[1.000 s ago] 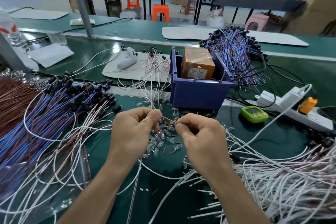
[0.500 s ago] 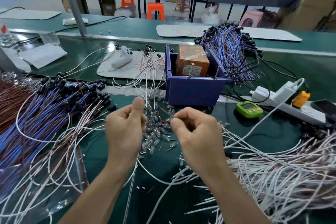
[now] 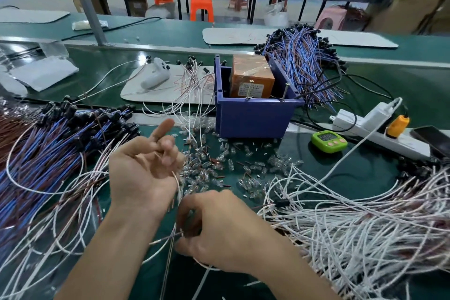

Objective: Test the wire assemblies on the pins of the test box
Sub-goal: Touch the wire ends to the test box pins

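Note:
The test box is a blue bin (image 3: 253, 117) holding an orange block (image 3: 252, 78), with two metal pins (image 3: 284, 91) on its front rim. My left hand (image 3: 143, 165) is palm up, thumb raised, fingers curled on a thin white wire assembly (image 3: 177, 179) that hangs down. My right hand (image 3: 224, 229) is lower, near me, pinching the same wire's lower end. A heap of white wire assemblies (image 3: 353, 226) lies to the right. Blue wires with black ends (image 3: 53, 153) lie to the left. Both hands are well short of the bin.
Small clear bulbs (image 3: 214, 165) are scattered on the green mat before the bin. A green timer (image 3: 328, 139), a white power strip (image 3: 379, 129) and a phone (image 3: 433, 139) lie right. A white pad with a white tool (image 3: 155, 75) lies beyond. More blue wires (image 3: 302, 61) are behind the bin.
The hands were close together at chest height, pinching a wire end. Now my right hand has dropped down toward me along the wire and my left hand has turned palm up.

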### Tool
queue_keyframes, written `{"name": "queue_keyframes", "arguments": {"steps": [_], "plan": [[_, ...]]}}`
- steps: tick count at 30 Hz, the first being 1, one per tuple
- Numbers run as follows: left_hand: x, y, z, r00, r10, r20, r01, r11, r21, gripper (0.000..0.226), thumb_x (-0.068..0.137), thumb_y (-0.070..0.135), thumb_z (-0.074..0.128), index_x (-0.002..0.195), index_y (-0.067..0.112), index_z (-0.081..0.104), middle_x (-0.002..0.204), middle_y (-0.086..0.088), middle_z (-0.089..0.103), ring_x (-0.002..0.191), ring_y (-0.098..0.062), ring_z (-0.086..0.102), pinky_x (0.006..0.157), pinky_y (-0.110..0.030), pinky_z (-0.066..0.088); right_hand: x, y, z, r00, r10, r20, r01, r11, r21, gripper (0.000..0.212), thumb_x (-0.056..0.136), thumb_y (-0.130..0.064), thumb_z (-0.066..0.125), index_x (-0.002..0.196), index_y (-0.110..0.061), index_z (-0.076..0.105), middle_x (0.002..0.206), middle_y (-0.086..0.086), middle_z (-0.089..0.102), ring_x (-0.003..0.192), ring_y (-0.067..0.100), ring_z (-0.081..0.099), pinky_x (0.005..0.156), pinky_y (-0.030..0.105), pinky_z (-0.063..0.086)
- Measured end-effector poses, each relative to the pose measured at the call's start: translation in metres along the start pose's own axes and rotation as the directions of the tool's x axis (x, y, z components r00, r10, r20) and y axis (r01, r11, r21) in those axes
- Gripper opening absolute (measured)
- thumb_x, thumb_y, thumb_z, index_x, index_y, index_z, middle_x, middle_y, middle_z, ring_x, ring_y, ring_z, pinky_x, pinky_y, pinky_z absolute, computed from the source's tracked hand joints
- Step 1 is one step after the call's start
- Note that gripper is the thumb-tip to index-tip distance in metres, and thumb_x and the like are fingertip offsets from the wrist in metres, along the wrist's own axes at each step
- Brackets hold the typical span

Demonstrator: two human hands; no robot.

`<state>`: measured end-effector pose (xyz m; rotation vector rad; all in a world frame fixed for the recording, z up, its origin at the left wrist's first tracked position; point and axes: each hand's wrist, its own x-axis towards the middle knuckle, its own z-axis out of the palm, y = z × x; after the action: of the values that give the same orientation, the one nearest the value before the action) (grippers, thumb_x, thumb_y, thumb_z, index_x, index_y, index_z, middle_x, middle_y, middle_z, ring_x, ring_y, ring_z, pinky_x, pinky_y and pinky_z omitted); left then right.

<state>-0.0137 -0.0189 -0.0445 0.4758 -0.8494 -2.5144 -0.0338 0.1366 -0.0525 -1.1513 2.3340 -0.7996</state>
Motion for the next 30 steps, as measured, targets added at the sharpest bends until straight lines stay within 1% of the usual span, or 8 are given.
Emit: {"name": "queue_keyframes", "arguments": {"steps": [4, 10, 13, 16, 21, 23, 27, 30], "plan": [[0.002, 0.002, -0.002, 0.999, -0.042, -0.022, 0.042, 0.999, -0.033, 0.056, 0.052, 0.003, 0.048, 0.105, 0.004, 0.069, 0.069, 0.0, 0.051, 0.053, -0.013, 0.035, 0.059, -0.023, 0.034, 0.003, 0.001, 0.008, 0.999, 0.028, -0.037, -0.031, 0.995, -0.092, 0.029, 0.076, -0.043, 0.075, 0.096, -0.031, 0.056, 0.085, -0.005, 0.072, 0.081, 0.024, 0.066, 0.075, 0.037, 0.058], [0.004, -0.005, 0.002, 0.997, -0.061, -0.057, 0.074, 0.961, 0.268, 0.044, 0.087, -0.007, 0.033, 0.112, 0.002, 0.067, 0.073, -0.003, 0.063, 0.062, -0.01, 0.055, 0.061, -0.019, 0.05, 0.006, -0.002, 0.014, 0.996, 0.004, -0.09, -0.014, 0.993, -0.118, 0.014, 0.081, -0.029, 0.061, 0.094, -0.024, 0.062, 0.083, 0.004, 0.071, 0.081, 0.035, 0.064, 0.074, 0.043, 0.058], [0.001, -0.012, 0.004, 0.998, -0.045, -0.037, 0.058, 0.729, 0.682, 0.048, 0.088, -0.006, 0.037, 0.116, 0.013, 0.072, 0.082, -0.004, 0.074, 0.075, -0.015, 0.066, 0.078, -0.03, 0.05, 0.008, 0.0, 0.013, 0.995, 0.015, -0.103, -0.025, 0.996, -0.091, 0.01, 0.081, -0.026, 0.061, 0.091, -0.024, 0.064, 0.079, 0.003, 0.071, 0.077, 0.034, 0.065, 0.07, 0.042, 0.058], [-0.002, -0.021, 0.003, 0.998, -0.047, 0.031, -0.003, 0.516, 0.857, 0.058, 0.088, -0.013, 0.039, 0.12, 0.026, 0.068, 0.091, -0.004, 0.079, 0.09, -0.018, 0.071, 0.084, -0.033, 0.052, 0.009, 0.001, 0.015, 0.988, 0.045, -0.147, -0.05, 0.998, -0.033, 0.006, 0.083, -0.025, 0.061, 0.088, -0.022, 0.063, 0.08, 0.004, 0.07, 0.077, 0.035, 0.064, 0.069, 0.042, 0.058], [0.003, -0.012, -0.003, 0.989, 0.024, 0.144, -0.129, 0.61, 0.782, 0.04, 0.107, -0.003, 0.04, 0.126, 0.02, 0.065, 0.093, -0.012, 0.078, 0.078, -0.022, 0.076, 0.068, -0.025, 0.061, 0.012, 0.007, 0.01, 0.934, 0.23, -0.274, -0.144, 0.943, 0.301, 0.004, 0.083, -0.024, 0.062, 0.082, -0.026, 0.064, 0.075, -0.007, 0.069, 0.069, 0.015, 0.065, 0.061, 0.025, 0.051], [0.005, -0.007, -0.006, 0.985, 0.102, 0.139, -0.173, 0.568, 0.805, 0.037, 0.108, 0.001, 0.042, 0.121, 0.022, 0.069, 0.092, -0.011, 0.078, 0.07, -0.022, 0.075, 0.059, -0.025, 0.061, 0.012, 0.008, 0.009, 0.92, 0.256, -0.298, -0.143, 0.925, 0.351, 0.007, 0.084, -0.024, 0.06, 0.082, -0.03, 0.062, 0.07, -0.012, 0.064, 0.063, 0.005, 0.06, 0.054, 0.012, 0.04], [0.003, -0.003, -0.013, 0.937, 0.279, 0.211, -0.276, 0.218, 0.936, 0.026, 0.108, 0.034, 0.05, 0.107, 0.044, 0.074, 0.077, 0.001, 0.075, 0.056, -0.031, 0.066, 0.054, -0.039, 0.056, 0.011, 0.006, 0.007, 0.91, 0.244, -0.334, -0.074, 0.89, 0.45, 0.011, 0.091, -0.024, 0.055, 0.089, -0.026, 0.066, 0.071, -0.012, 0.063, 0.064, 0.003, 0.058, 0.055, 0.011, 0.038], [-0.004, -0.001, -0.012, 0.902, 0.349, 0.255, -0.287, 0.045, 0.957, 0.05, 0.101, 0.065, 0.03, 0.095, 0.047, 0.077, 0.066, 0.01, 0.068, 0.056, -0.013, 0.06, 0.054, -0.033, 0.045, 0.008, 0.002, 0.0, 0.896, 0.222, -0.386, 0.016, 0.85, 0.526, 0.019, 0.099, -0.019, 0.057, 0.086, -0.026, 0.069, 0.07, -0.008, 0.065, 0.059, 0.001, 0.055, 0.053, 0.015, 0.04]]}}
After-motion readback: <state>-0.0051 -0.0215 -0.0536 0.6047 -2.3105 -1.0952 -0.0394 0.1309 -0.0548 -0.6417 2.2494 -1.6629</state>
